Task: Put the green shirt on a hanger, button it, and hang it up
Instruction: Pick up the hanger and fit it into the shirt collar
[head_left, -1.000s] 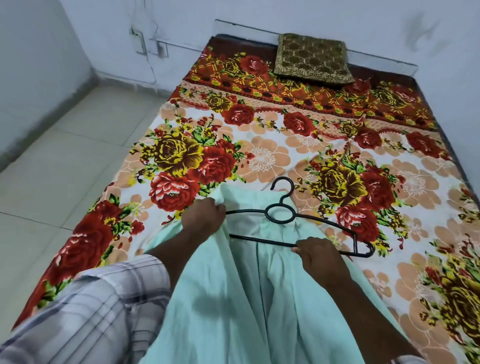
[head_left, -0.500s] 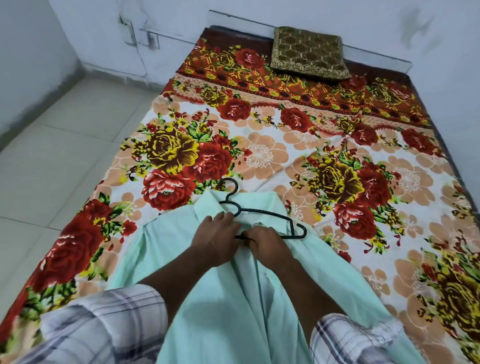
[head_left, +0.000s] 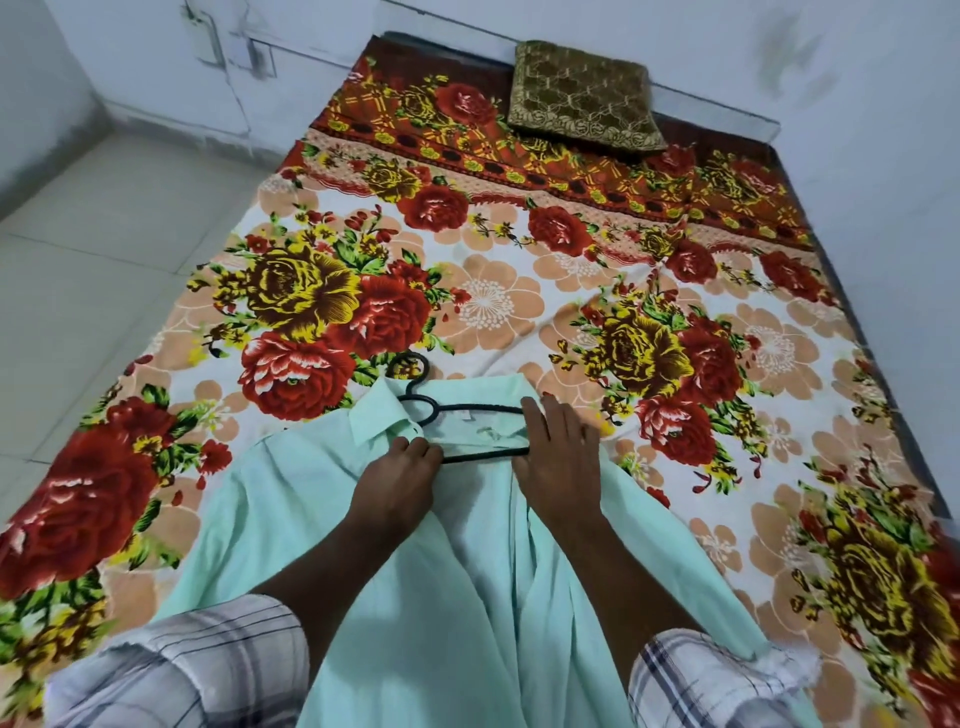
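The bed (head_left: 519, 312) under its flowered spread runs off the right and near edges, and the green shirt (head_left: 415, 597) lies face up on its near part, collar away from the person and hem lost below their arms, while a brown cushion (head_left: 584, 96) sits at the far end. The left hand (head_left: 395, 488) curls its fingertips onto the shirt's front edge, pinching it by the lower bar. The right hand (head_left: 561, 462) lies flat and slack-fingered, holding nothing, over the far end of the black hanger (head_left: 480, 408), whose left arm is tucked inside the shoulder, only the hook and middle bars showing.
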